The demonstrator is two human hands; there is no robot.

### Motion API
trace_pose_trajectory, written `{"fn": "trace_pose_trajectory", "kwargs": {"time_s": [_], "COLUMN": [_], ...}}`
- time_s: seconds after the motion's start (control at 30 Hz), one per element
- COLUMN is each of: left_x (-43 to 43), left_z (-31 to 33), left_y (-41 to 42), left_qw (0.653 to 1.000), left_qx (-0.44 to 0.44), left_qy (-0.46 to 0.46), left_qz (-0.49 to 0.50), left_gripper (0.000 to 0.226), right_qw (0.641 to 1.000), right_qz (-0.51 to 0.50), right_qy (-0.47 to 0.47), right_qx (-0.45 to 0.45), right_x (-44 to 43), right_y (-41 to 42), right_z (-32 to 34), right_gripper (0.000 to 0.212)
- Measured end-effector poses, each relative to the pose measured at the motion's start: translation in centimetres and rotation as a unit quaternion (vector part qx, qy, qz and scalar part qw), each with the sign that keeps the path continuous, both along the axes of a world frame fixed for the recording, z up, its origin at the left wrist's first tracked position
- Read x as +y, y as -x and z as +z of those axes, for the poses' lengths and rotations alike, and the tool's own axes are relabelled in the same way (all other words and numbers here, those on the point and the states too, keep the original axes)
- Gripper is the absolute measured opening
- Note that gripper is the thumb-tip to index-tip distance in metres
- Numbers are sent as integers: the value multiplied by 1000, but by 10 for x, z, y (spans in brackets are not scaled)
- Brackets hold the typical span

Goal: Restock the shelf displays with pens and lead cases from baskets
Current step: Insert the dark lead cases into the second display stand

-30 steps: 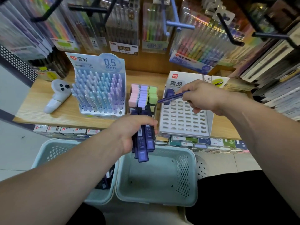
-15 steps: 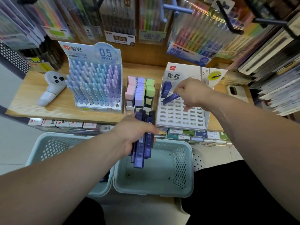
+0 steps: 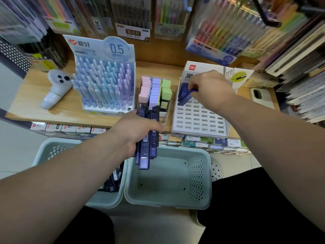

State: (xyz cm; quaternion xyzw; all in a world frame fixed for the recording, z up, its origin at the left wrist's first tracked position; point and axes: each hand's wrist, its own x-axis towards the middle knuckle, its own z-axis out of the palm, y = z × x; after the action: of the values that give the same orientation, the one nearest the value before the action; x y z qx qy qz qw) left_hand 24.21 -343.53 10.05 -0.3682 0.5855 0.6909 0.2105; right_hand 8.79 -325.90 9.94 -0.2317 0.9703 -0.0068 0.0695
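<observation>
A stationery aisle, with packs of coloured pens hanging above a wooden shelf (image 3: 58,110). On the shelf stand a pen display (image 3: 105,85) packed with pastel pens, a small box of erasers (image 3: 154,92) and, to the right, a white slotted stand (image 3: 198,118) with one seated case (image 3: 182,88) in its top left corner. The right hand (image 3: 211,88) pinches a single dark blue lead case (image 3: 184,100) between thumb and fingertips, tilted, its lower end at a slot just beside the seated one. The left hand (image 3: 139,129) is wrapped round a bundle of lead cases (image 3: 149,147), held above the right basket (image 3: 168,182); the left basket (image 3: 52,150) shows more dark cases inside

The step in hand looks to be seating this case. To do it well, line its narrow end up with the slot, match the tilt of its neighbour and press until it stops, label facing out. Filling row by row from the top left should spare the seated cases from knocks, and holding the bundle close to the stand shortens each reach
</observation>
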Motion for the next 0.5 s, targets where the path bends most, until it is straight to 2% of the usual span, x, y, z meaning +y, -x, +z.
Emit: {"fn": "trace_pose_trajectory", "kwargs": {"time_s": [0.07, 0.17, 0.2, 0.27, 0.3, 0.33, 0.4, 0.47, 0.5], "left_x": [-5, -14, -19, -28, -33, -38, -43, -44, -44], "left_z": [-3, -7, -8, -6, -6, -7, -7, -5, -4], "left_y": [1, 0, -1, -1, -2, -2, -2, -2, -2], "left_qw": [999, 980, 956, 873, 835, 815, 819, 867, 899], "left_qx": [17, 72, 102, 143, 155, 164, 170, 157, 146], "left_qy": [39, 178, 253, 412, 462, 485, 484, 423, 374], "left_qz": [-9, -58, -107, -220, -255, -270, -259, -210, -175], "left_gripper": [39, 39, 36, 39, 43, 47, 46, 36, 32], "right_qw": [999, 998, 998, 998, 999, 999, 998, 998, 997], "right_qz": [34, 66, 67, 56, 51, 50, 50, 51, 54], "right_qy": [-14, -10, 0, 7, 5, 1, 0, 17, 37], "right_qx": [2, 18, 18, 15, 16, 18, 25, 41, 43], "right_x": [-5, -12, -13, -14, -14, -13, -14, -15, -18], "right_y": [-2, -5, -6, -6, -6, -5, -4, -5, -7], "right_z": [0, -2, -2, -4, -5, -6, -8, -7, -5], "right_gripper": [20, 24, 23, 15, 14, 17, 15, 7, 10]}}
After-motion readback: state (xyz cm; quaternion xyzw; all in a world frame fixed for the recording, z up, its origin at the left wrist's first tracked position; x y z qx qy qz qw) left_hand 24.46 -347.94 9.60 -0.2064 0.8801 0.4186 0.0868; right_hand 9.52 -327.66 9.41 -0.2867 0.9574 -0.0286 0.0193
